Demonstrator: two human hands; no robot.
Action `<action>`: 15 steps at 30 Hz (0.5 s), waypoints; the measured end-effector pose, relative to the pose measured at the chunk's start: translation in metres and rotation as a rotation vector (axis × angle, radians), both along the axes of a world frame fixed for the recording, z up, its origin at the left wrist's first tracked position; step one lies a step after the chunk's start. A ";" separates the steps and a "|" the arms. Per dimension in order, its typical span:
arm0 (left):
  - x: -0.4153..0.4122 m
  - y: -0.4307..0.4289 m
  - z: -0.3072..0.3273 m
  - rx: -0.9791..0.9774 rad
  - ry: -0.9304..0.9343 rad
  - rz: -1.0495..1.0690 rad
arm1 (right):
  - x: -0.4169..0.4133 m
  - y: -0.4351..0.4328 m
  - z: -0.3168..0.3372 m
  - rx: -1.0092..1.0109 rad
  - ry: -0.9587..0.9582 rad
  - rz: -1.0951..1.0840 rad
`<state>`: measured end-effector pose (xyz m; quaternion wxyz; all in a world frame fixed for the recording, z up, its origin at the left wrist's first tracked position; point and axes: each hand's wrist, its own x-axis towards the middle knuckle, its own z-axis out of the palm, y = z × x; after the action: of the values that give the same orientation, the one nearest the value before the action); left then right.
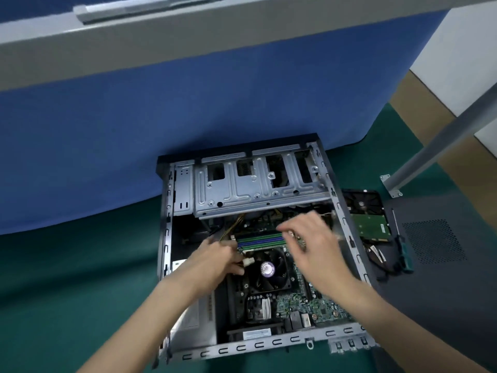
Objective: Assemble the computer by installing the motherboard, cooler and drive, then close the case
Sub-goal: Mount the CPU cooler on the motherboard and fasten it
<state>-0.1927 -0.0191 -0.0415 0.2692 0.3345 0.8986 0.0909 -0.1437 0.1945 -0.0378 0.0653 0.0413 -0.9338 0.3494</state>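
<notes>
1. Location: the case (166,238) lies open on its side on the green worktop (80,278). The motherboard (304,302) sits in the case floor, with the cooler (266,270) mounted on it near the centre. The drive (372,222) lies outside, just right of the case, on the side panel (430,265) beside a screwdriver (403,254).
2. Hands: the left hand (215,262) has its fingers pinching a white plug (248,261) just left of the cooler. The right hand (312,243) hovers over the memory sticks (258,239), fingers spread, apparently holding nothing.
3. Handling: the plug is probably light, hard plastic on limp wires; grip its body, not the wires. The drive is likely dense and rigid; hold it by the side edges, clear of its exposed green circuit board.
4. Not determinable: the right hand is blurred. The plug's socket cannot be made out. The space under the drive cage (255,184) is in shadow.
</notes>
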 end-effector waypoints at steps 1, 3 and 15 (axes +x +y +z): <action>-0.002 -0.001 0.003 -0.033 0.008 -0.042 | 0.005 -0.008 -0.005 -0.024 -0.118 0.085; -0.005 0.001 0.009 -0.084 0.008 -0.065 | 0.011 -0.021 -0.017 0.003 -0.235 0.204; -0.002 0.036 0.006 -0.101 -0.100 -0.122 | 0.017 -0.025 -0.025 -0.024 -0.536 0.265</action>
<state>-0.1943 0.0171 -0.0355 0.3354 0.3698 0.8653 0.0457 -0.1267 0.1691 -0.0623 -0.2290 0.0681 -0.9000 0.3645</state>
